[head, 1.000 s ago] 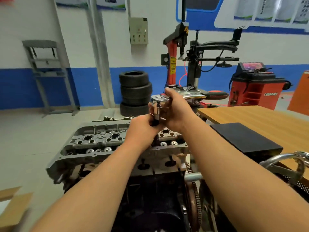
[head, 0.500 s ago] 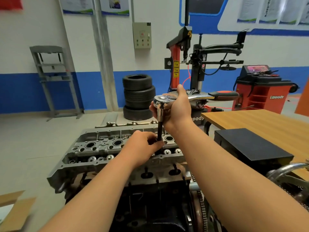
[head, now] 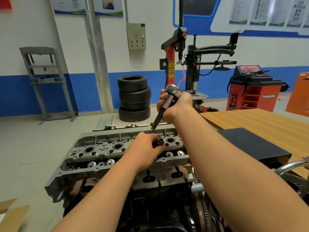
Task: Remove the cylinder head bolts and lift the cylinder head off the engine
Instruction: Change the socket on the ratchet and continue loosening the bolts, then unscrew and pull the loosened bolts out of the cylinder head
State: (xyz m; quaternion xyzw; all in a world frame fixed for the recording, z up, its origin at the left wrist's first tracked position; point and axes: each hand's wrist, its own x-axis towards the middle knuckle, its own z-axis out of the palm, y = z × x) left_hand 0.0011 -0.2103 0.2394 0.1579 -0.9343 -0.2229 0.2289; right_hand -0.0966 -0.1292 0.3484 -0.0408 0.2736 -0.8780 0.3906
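One grey metal rack [head: 46,81] stands by the wall at far left, with cardboard [head: 11,213] on the floor nearer the camera. Next comes the cylinder head [head: 100,154], seated on the dark engine block [head: 158,206] in the middle foreground, its top open and its long side running left to right. Behind it a stack of tyres [head: 134,97] stands on the floor. The left hand [head: 145,148] rests on the head's right half, its fingers [head: 149,137] pinching a dark bolt [head: 160,141] by its head, just beside a round well; how deep the shank sits cannot be told. Above and slightly right, the right hand [head: 177,104] wraps its fingers round a ratchet wrench [head: 173,91], whose long dark extension [head: 158,117] tilts down to the left, its tip above the head's far edge and apart from the bolt. Right of the arms, a black box [head: 250,143] lies on the wooden bench [head: 259,121], and a red machine [head: 254,91] stands beyond
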